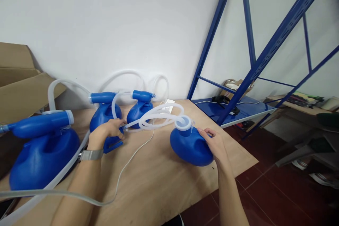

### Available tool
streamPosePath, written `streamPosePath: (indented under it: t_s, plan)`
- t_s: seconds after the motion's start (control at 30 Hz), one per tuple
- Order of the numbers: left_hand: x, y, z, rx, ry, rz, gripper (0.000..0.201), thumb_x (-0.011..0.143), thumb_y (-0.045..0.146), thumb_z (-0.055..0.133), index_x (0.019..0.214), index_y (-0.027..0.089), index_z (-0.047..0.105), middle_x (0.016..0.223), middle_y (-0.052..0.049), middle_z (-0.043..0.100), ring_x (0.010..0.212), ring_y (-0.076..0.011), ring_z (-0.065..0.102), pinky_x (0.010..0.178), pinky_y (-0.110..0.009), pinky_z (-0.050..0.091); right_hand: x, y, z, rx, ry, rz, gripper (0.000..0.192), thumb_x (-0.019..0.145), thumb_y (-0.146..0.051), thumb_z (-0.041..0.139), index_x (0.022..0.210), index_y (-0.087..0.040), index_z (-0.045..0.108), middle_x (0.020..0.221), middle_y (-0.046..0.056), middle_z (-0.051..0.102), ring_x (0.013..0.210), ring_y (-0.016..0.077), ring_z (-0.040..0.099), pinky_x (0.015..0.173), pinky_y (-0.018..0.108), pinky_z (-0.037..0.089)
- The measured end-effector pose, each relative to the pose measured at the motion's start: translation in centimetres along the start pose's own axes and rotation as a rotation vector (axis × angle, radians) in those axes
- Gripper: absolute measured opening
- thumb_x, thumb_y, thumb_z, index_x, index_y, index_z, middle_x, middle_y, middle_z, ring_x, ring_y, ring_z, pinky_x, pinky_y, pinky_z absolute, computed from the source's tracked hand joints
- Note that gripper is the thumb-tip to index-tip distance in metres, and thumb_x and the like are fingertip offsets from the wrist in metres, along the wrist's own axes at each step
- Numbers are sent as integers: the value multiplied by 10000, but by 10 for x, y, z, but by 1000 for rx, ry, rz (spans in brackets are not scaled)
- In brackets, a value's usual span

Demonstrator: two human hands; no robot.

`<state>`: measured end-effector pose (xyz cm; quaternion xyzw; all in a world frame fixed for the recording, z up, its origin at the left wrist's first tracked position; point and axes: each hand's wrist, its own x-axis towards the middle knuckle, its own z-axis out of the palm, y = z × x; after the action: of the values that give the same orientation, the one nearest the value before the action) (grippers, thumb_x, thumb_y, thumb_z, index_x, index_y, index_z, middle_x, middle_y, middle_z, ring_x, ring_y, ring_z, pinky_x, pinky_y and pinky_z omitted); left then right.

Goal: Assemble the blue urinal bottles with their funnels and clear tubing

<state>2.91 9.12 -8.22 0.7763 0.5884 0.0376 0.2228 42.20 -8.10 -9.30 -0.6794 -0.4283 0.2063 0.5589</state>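
White wall behind, a blue steel rack (254, 60) off to my right, and a plywood table (164, 183) carrying everything I am handling.

My right hand (215, 144) rests on the far side of a blue bottle (190, 144), fingers (205, 133) curled over its shoulder and closed on it, just beside its white neck ring (183, 123). My left hand (107, 132) pinches the end of a clear hose (159, 114), fingers narrow around it; the hose loops from those fingers across to the neck ring.

Risks as I judge them: the bottle is rounded and lies tilted, so it could roll out from under my right fingers towards the table edge just beyond them. The hose is springy; a loose pinch could let it whip free. A thin white cord (132, 159) trails between my hands and could snag. Three more blue bottles (42, 148) with hoses crowd the space left of my left fingers, so tangling looks likely.

I can read no brand, label or writing anywhere.
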Motion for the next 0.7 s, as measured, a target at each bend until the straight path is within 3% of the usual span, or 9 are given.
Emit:
streamPosePath:
  t_s: [0.17, 0.27, 0.4, 0.53, 0.7]
  plan:
    - [-8, -1, -8, -36, 32, 107, 382, 594, 292, 696, 976, 267, 702, 1104, -77, 773, 1076, -347, 711, 921, -406, 567, 2, 1, 4, -58, -10, 8, 594, 671, -757, 738, 572, -212, 521, 531, -30, 473, 513, 128, 406, 476, 266, 303]
    - [-23, 9, -24, -25, 157, 242, 313, 730, 421, 632, 988, 255, 691, 1040, -67, 772, 978, -316, 723, 887, -398, 559, 1, 4, 11, -134, -21, -16, 566, 717, -751, 705, 622, -212, 558, 581, -14, 548, 554, 151, 480, 520, 271, 359]
    - [-43, 33, -36, -56, 346, 373, 381, 847, 511, 573, 1097, 254, 700, 1017, -50, 772, 942, -294, 724, 848, -377, 547, -1, 6, 23, -269, -43, -42, 527, 736, -740, 690, 674, -223, 610, 635, 7, 630, 618, 192, 582, 585, 287, 438]
    - [-50, 64, -29, -224, 395, 491, 272, 812, 447, 642, 951, 222, 709, 889, -36, 760, 863, -256, 710, 802, -349, 547, -5, 2, 21, -259, -162, 6, 478, 701, -692, 749, 824, -235, 683, 699, 16, 692, 682, 226, 660, 619, 309, 503]
    - [-45, 101, -3, -306, 479, 537, 158, 798, 293, 654, 914, 209, 720, 860, -33, 760, 827, -236, 696, 787, -360, 534, -12, -8, -18, -37, -285, 96, 650, 621, -634, 860, 1108, -237, 696, 921, 75, 772, 874, 284, 721, 722, 356, 577]
